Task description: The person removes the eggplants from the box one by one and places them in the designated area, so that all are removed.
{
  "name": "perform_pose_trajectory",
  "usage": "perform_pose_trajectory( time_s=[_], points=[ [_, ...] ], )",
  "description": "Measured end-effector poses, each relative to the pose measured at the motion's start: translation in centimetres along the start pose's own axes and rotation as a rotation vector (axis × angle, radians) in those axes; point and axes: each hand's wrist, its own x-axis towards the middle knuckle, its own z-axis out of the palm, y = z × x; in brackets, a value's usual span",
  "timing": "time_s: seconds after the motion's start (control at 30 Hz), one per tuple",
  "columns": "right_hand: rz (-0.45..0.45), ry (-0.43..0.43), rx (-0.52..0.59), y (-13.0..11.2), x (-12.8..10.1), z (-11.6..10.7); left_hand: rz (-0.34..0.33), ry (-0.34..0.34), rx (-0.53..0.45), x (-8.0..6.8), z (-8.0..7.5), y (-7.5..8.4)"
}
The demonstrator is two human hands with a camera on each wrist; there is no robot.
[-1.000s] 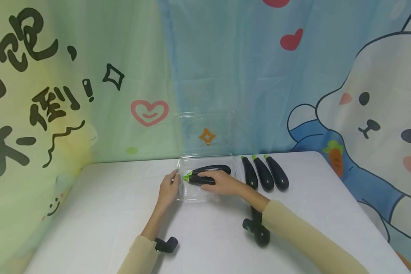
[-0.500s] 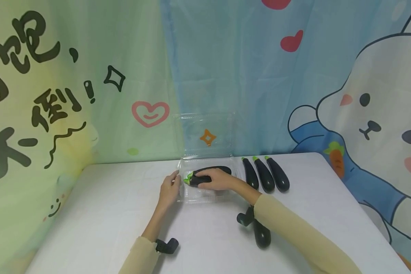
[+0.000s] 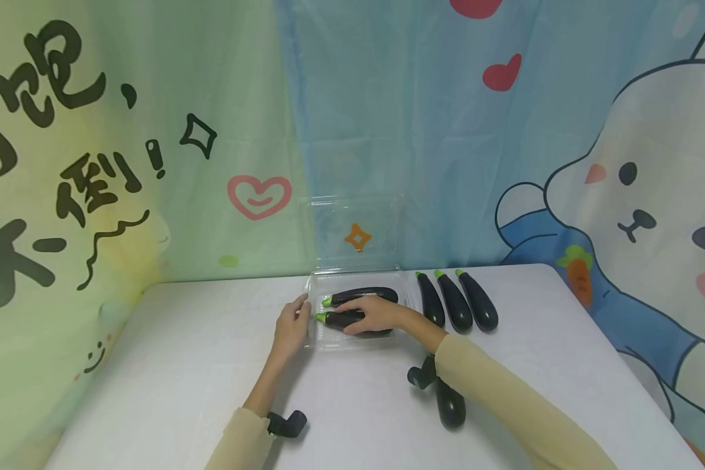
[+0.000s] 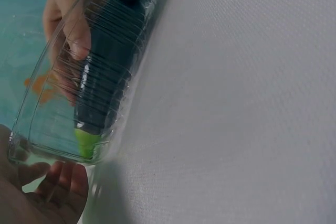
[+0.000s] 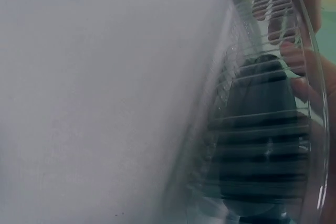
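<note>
My right hand (image 3: 375,313) grips a dark purple eggplant (image 3: 333,319) inside a clear plastic box (image 3: 329,340), with the thumb on its near side. The eggplant's green stem end points left. Behind it in the box lies another eggplant (image 3: 367,293), nearly parallel. At the box's left end, the fingers of my left hand (image 3: 290,326) touch the wall from outside. In the left wrist view, the gripped eggplant (image 4: 105,77) shows through the ribbed wall, and my left hand (image 4: 52,192) has loosely extended fingers at the box's corner.
The clear lid (image 3: 352,215) stands upright behind the box. Several eggplants lie to the right: a row with one eggplant (image 3: 454,303) in its middle, and a nearer eggplant (image 3: 451,406) partly under my right arm. A printed curtain (image 3: 352,117) hangs behind the white table (image 3: 182,365).
The front eggplant has shifted toward the near side of the box with my right hand, leaving a gap between it and the back one. My left hand stays at the box's left end.
</note>
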Motion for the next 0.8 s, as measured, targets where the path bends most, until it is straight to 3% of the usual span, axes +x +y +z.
perform_pose_trajectory(
  time_s=[0.4, 0.8],
  points=[
    [0.023, -0.13, 0.034, 0.7, 0.1, -0.2, 0.013, 0.008, -0.016, 0.0, 0.0, -0.1],
    [-0.049, -0.104, 0.042, 1.1, -0.2, 0.2, 0.01, 0.008, -0.029, 0.0, 0.0, 0.0]
  ],
)
